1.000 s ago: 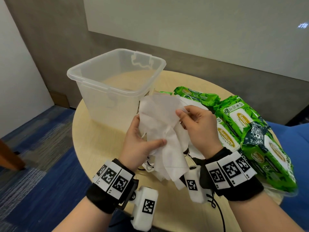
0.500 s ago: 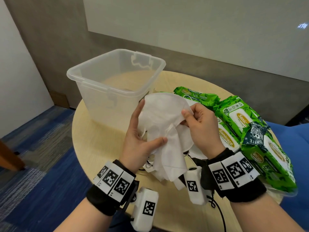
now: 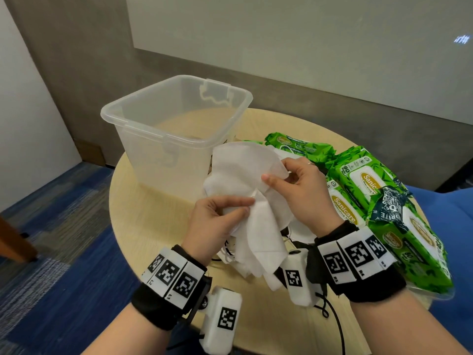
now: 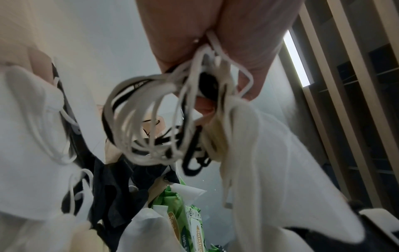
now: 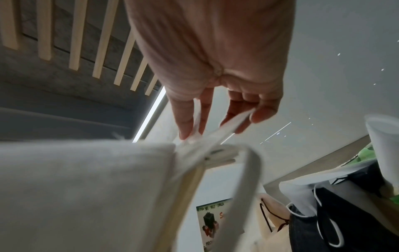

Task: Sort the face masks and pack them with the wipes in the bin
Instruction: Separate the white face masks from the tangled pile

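A bundle of white face masks [image 3: 256, 201] hangs above the round table, held by both hands. My left hand [image 3: 217, 219] grips its lower part, thumb on top; in the left wrist view its fingers pinch a tangle of white and black ear loops [image 4: 155, 119]. My right hand [image 3: 297, 185] pinches the top mask's right edge between thumb and fingers [image 5: 187, 119]. More white and black masks [image 4: 112, 187] lie on the table below. Green wipes packs [image 3: 363, 185] are piled at the right. The clear plastic bin [image 3: 143, 116] stands behind the hands, with nothing visible inside.
The round wooden table [image 3: 153, 213] has its edge close on the left and front. A clear lid or tray [image 3: 432, 294] lies under the wipes packs at the right. Blue carpet [image 3: 64, 278] and a grey wall surround the table.
My left fingers have curled down off the back of the masks and now pinch the bundle lower. My right hand has shifted slightly right, still pinching the top mask's edge.
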`<state>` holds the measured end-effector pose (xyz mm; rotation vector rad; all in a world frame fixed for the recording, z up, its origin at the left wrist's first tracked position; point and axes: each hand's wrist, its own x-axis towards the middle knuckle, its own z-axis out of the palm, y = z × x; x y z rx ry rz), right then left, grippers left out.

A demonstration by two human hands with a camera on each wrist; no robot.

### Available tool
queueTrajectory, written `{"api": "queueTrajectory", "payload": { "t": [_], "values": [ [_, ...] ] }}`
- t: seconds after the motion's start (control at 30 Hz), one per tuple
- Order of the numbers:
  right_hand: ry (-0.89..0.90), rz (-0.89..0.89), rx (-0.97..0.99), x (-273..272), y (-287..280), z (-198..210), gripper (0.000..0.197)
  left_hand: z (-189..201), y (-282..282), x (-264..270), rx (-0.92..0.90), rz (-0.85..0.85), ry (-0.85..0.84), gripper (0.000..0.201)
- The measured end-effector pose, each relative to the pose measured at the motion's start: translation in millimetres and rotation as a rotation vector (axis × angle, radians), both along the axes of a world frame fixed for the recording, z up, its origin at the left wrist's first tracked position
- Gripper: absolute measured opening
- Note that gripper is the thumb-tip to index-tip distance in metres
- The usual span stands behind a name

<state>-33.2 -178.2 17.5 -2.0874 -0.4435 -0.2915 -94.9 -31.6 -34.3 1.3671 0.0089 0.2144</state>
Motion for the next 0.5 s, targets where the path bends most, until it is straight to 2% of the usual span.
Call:
{"api": "queueTrajectory", "payload": {
  "t": [0.13,0.4,0.5],
  "values": [
    [-0.02,-0.01,0.062,0,3,8,0.031,4,-1,-1,-0.023,0.066,0.003,0.018],
    [0.022,0.026,0.252,1,11,12,0.019,2,-3,1,-0.078,0.145,-0.011,0.023],
    [-0.002,0.003,0.34,2,15,13,0.022,3,-1,1,-0.064,0.148,-0.017,0.025]
  ]
}}
